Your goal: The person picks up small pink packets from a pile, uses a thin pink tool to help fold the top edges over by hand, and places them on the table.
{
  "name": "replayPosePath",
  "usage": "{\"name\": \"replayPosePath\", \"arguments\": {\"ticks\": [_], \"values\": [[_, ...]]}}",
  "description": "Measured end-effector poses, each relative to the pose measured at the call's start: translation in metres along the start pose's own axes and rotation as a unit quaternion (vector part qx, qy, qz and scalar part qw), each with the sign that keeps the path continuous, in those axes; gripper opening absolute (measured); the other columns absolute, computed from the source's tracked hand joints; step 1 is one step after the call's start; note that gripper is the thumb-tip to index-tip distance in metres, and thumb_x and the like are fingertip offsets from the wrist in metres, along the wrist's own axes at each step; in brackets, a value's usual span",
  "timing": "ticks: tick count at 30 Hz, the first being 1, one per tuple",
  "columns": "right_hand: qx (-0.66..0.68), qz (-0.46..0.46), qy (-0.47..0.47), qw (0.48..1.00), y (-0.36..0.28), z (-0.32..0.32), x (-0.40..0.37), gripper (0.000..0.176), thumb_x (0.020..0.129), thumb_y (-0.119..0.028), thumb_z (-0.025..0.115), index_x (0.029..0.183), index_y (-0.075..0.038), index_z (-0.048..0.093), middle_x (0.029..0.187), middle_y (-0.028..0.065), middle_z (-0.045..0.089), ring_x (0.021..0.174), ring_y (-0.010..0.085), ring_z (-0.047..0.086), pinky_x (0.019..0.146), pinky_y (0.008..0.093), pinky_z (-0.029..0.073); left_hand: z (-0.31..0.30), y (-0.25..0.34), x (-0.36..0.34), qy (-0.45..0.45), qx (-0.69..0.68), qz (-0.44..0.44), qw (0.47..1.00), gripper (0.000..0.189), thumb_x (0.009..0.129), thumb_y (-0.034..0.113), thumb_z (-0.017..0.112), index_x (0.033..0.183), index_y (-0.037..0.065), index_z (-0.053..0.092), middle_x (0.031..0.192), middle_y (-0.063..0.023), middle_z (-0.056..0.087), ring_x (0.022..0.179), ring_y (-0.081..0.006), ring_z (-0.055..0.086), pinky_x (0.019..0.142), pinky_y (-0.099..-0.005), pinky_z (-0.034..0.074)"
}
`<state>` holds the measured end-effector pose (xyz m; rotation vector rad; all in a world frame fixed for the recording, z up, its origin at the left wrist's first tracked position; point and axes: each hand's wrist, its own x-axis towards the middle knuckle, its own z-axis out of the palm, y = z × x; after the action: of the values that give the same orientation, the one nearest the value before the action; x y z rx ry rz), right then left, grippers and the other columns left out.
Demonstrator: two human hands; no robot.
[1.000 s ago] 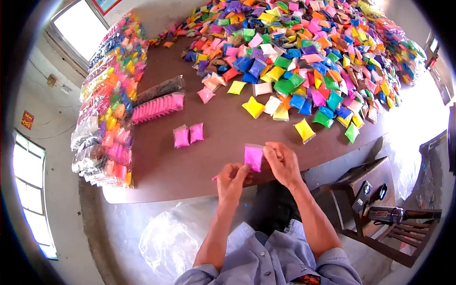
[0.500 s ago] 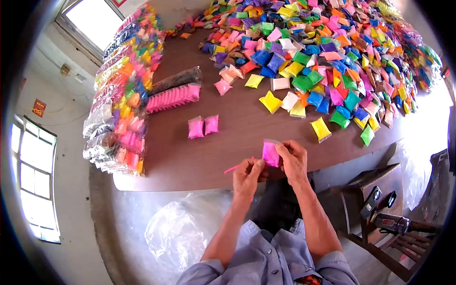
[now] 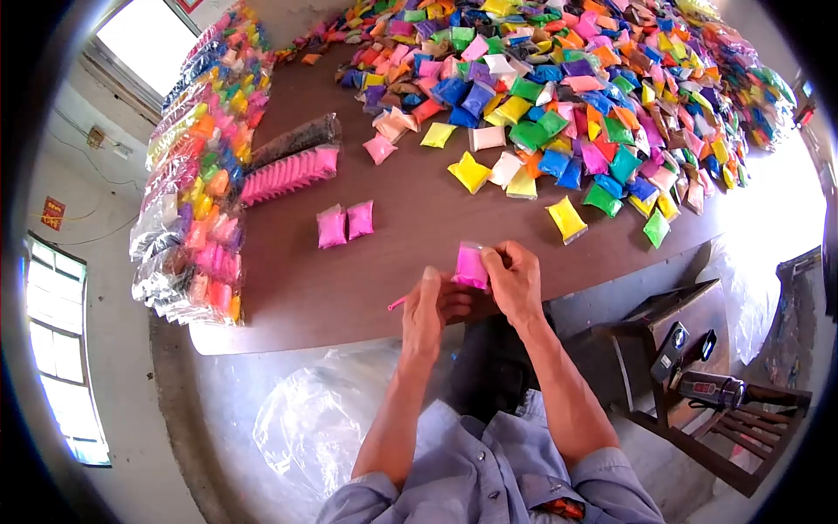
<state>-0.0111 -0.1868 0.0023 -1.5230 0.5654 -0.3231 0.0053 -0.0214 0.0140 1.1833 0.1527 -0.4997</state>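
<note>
A small pink packet (image 3: 470,266) is pinched between the thumb and fingers of my right hand (image 3: 513,278), just above the table's front edge. Close on its left, my left hand (image 3: 429,313) has its thumb raised and its fingers apart, reaching toward the packet's lower side. A thin pink stick (image 3: 397,303) pokes out at the left of that hand; the rest of it is hidden, so how it is held cannot be made out. Two more pink packets, one (image 3: 332,227) beside the other (image 3: 360,219), lie on the brown table (image 3: 288,288).
A large heap of colourful packets (image 3: 532,131) covers the back right. At the left stand stacked filled bags (image 3: 205,175), beside a row of pink packets (image 3: 291,175). Clear plastic (image 3: 305,419) lies below the table. A wooden stool (image 3: 690,349) holds a phone (image 3: 669,351) and a flask (image 3: 711,389).
The fingers of my left hand have spread, and its thumb has lifted away from the pink packet. The whole view has shifted, so the table's things appear further left.
</note>
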Motion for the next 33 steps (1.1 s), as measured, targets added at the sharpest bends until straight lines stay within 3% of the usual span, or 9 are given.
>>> {"name": "replayPosePath", "arguments": {"ticks": [5,10,17,20,22,24,27,30,33], "values": [[-0.029,-0.070,-0.066,0.995,-0.003,-0.007,-0.009,0.021,0.102,-0.018,0.072,0.096,0.003,0.074,0.077,0.0011,0.067,0.069,0.0074,0.058,0.060,0.0276,0.048,0.008,0.005,0.001,0.005,0.052,-0.018,0.998,0.035,0.113,0.037,0.062,0.116,0.004,0.072,0.099,-0.0026,0.071,0.083,-0.0124,0.068,0.073,-0.0285,0.058],[-0.046,-0.103,-0.110,0.987,-0.004,-0.011,-0.015,0.021,0.103,-0.022,0.074,0.101,-0.001,0.076,0.087,0.0019,0.070,0.083,0.0097,0.063,0.074,0.0287,0.053,-0.001,0.000,0.000,-0.007,0.181,0.075,0.981,0.014,0.108,0.017,0.071,0.110,0.004,0.074,0.089,0.0056,0.063,0.078,-0.0028,0.052,0.066,-0.0217,0.041],[-0.034,-0.107,-0.128,0.985,0.009,-0.013,-0.012,0.028,0.100,-0.028,0.073,0.104,-0.001,0.077,0.092,0.0147,0.077,0.085,0.0196,0.074,0.080,0.0354,0.059,0.007,-0.004,-0.007,-0.009,0.214,0.141,0.967,0.013,0.107,0.018,0.071,0.107,0.004,0.073,0.091,0.0062,0.062,0.082,-0.0042,0.052,0.070,-0.0233,0.041],[-0.075,-0.125,-0.132,0.981,0.013,-0.011,-0.012,0.025,0.099,-0.027,0.071,0.104,-0.003,0.077,0.095,0.0190,0.077,0.089,0.0275,0.079,0.079,0.0380,0.059,0.012,0.001,-0.011,0.022,0.137,0.084,0.987,0.015,0.107,0.020,0.071,0.103,0.005,0.071,0.092,0.0059,0.061,0.085,-0.0050,0.052,0.073,-0.0243,0.042],[-0.084,-0.140,-0.141,0.976,0.006,-0.015,-0.016,0.024,0.099,-0.027,0.071,0.104,-0.005,0.077,0.096,0.0181,0.078,0.091,0.0302,0.079,0.080,0.0389,0.059,0.013,0.001,-0.012,0.039,0.142,0.095,0.984,0.016,0.107,0.021,0.071,0.100,0.006,0.071,0.091,0.0056,0.060,0.086,-0.0050,0.051,0.073,-0.0244,0.042],[-0.085,-0.148,-0.149,0.974,0.004,-0.016,-0.017,0.019,0.099,-0.022,0.074,0.106,-0.005,0.078,0.094,0.0141,0.078,0.085,0.0196,0.075,0.078,0.0349,0.058,0.016,0.000,-0.012,0.045,0.143,0.110,0.983,0.017,0.107,0.021,0.071,0.098,0.006,0.070,0.090,0.0052,0.060,0.085,-0.0054,0.051,0.073,-0.0247,0.043],[-0.074,-0.136,-0.146,0.977,-0.002,-0.017,-0.021,0.022,0.098,-0.026,0.073,0.107,-0.006,0.077,0.100,0.0151,0.078,0.091,0.0259,0.077,0.082,0.0373,0.059,-0.007,-0.016,-0.001,0.039,0.131,0.111,0.984,0.019,0.107,0.021,0.070,0.096,0.005,0.069,0.090,0.0039,0.060,0.085,-0.0060,0.052,0.073,-0.0256,0.044],[-0.063,-0.142,-0.163,0.974,0.007,-0.016,-0.016,0.023,0.099,-0.027,0.072,0.109,-0.007,0.076,0.101,0.0146,0.077,0.095,0.0296,0.077,0.083,0.0399,0.059,-0.007,-0.026,0.007,0.026,0.169,0.178,0.969,0.022,0.105,0.021,0.071,0.090,0.004,0.070,0.082,0.0057,0.059,0.076,-0.0054,0.050,0.062,-0.0265,0.041],[-0.085,-0.169,-0.152,0.970,0.012,-0.012,-0.013,0.020,0.098,-0.023,0.071,0.109,-0.007,0.075,0.101,0.0155,0.077,0.096,0.0330,0.076,0.084,0.0410,0.059,-0.007,-0.024,0.006,0.044,0.205,0.178,0.961,0.027,0.108,0.028,0.068,0.099,0.003,0.073,0.084,0.0023,0.064,0.076,-0.0066,0.054,0.063,-0.0254,0.043]]}}
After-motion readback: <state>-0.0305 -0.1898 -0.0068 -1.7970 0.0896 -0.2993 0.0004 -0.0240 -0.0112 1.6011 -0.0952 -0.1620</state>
